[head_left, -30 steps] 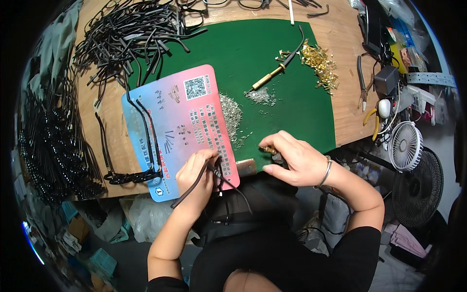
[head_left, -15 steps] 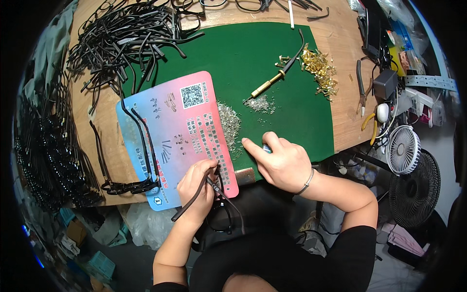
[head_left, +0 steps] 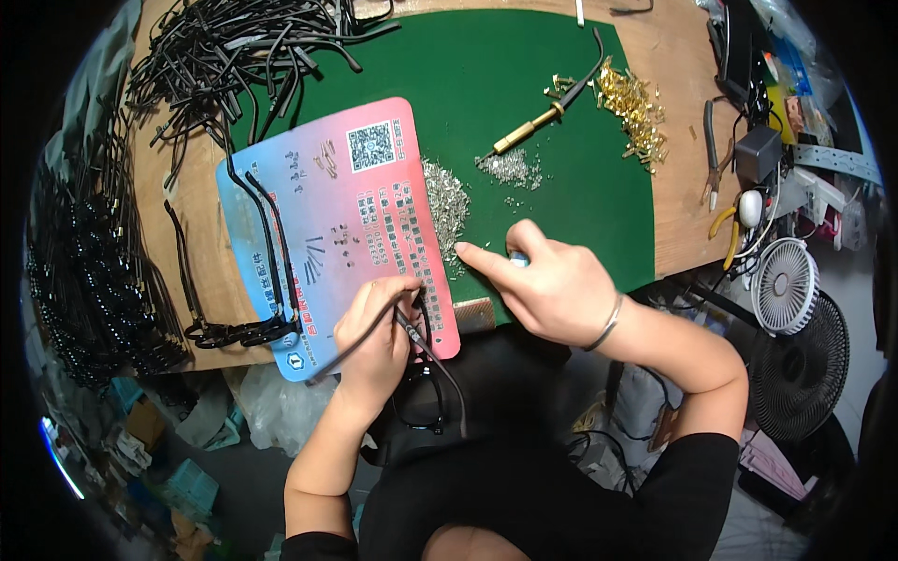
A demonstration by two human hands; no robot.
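My left hand [head_left: 374,327] is closed on a black eyeglass frame [head_left: 418,425], its dark temples sticking out past the fingers and its rim hanging below the table edge. The hand is over the lower right part of a pink and blue card [head_left: 346,215]. My right hand [head_left: 552,285] reaches its index fingertip to the lower edge of a pile of tiny silvery screws [head_left: 446,210]. The other fingers curl round a small blue-ended thing [head_left: 519,259], mostly hidden. Loose screws and small pins lie on the card.
A green mat [head_left: 468,65] bears a brass-handled tool [head_left: 528,129], a smaller heap of clear bits [head_left: 514,168] and gold-coloured parts [head_left: 634,117]. Black eyeglass temples [head_left: 234,65] are heaped far left. Pliers [head_left: 713,154] and a white fan [head_left: 784,285] are at the right.
The view has shifted, so the table sits higher in the picture. My right index fingertip has come closer to the silvery screw pile. My left hand keeps its hold on the eyeglass frame.
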